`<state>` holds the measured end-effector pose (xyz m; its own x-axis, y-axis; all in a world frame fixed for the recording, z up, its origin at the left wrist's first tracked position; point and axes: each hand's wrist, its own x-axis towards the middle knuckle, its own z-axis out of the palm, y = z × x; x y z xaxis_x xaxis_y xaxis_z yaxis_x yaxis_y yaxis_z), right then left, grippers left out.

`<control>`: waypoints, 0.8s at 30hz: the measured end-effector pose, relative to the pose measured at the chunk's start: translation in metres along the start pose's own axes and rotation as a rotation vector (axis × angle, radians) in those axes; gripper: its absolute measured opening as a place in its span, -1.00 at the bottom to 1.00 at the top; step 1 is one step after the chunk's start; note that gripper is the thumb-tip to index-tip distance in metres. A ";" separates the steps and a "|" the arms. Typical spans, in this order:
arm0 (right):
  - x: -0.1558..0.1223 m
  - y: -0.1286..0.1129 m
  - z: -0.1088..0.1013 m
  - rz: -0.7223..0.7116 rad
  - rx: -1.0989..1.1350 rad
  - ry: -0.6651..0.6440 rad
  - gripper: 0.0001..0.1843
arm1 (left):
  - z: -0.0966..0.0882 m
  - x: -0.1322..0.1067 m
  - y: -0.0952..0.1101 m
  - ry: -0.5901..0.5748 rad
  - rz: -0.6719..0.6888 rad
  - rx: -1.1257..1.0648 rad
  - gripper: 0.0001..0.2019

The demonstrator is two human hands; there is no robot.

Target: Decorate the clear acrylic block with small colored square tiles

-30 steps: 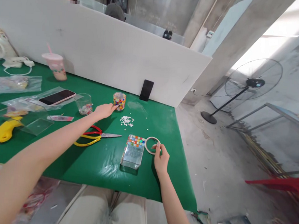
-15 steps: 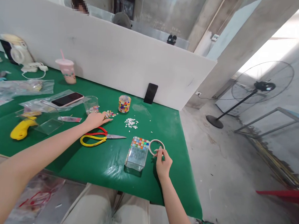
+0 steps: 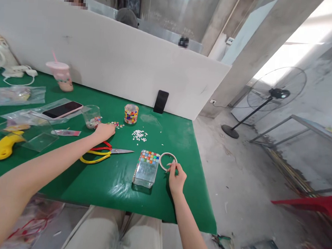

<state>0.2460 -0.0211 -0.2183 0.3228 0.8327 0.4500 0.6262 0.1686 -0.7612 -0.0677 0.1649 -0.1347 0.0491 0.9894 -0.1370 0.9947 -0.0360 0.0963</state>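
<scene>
My left hand is over a small pile of coloured mosaic tiles, its fingers bent down together; what is between the fingertips is hidden. Beside it stands a clear plastic cup with more tiles inside. My right hand pinches the lower right rim of a thin white ring, possibly a tape roll. Just left of the ring lies a clear rectangular container, with rows of coloured tiles covering its far end. Scissors with red and yellow handles lie below my left hand.
White chips lie near a mosaic-covered round jar. A black phone leans on the white partition. Leftward are a pink phone, a pink drink cup and a yellow tool. A fan stands on the floor.
My left hand's fingers, stretched out over the tiles before, are now curled down. My right hand stays at the ring. The whole view has shifted slightly.
</scene>
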 end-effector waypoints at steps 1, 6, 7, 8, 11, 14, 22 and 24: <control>0.000 0.000 0.000 -0.011 -0.016 -0.007 -0.77 | -0.002 -0.001 0.000 0.002 -0.007 -0.016 -0.67; 0.005 -0.001 -0.006 -0.109 -0.129 -0.071 -0.77 | -0.024 -0.010 0.006 0.017 -0.011 -0.171 -0.67; 0.006 -0.002 -0.008 -0.133 -0.159 -0.094 -0.76 | -0.029 -0.013 0.008 0.004 0.007 -0.222 -0.68; 0.007 -0.001 -0.010 -0.154 -0.190 -0.122 -0.74 | -0.034 -0.018 0.012 -0.019 0.035 -0.281 -0.69; 0.009 0.000 -0.014 -0.177 -0.280 -0.218 -0.73 | -0.044 -0.040 0.025 -0.128 0.177 -0.493 -0.71; 0.011 0.001 -0.013 -0.150 -0.331 -0.300 -0.73 | -0.046 -0.069 0.044 -0.216 0.331 -0.702 -0.59; 0.043 -0.034 -0.031 -0.035 -0.159 -0.408 -0.75 | -0.056 -0.112 0.076 -0.293 0.535 -1.010 -0.69; 0.053 -0.058 -0.048 -0.033 -0.049 -0.399 -0.61 | -0.062 -0.115 0.081 -0.258 0.569 -1.053 -0.73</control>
<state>0.2606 -0.0122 -0.1281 0.0072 0.9684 0.2494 0.6679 0.1810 -0.7219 0.0016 0.0569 -0.0503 0.5887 0.8084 0.0054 0.2719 -0.2044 0.9404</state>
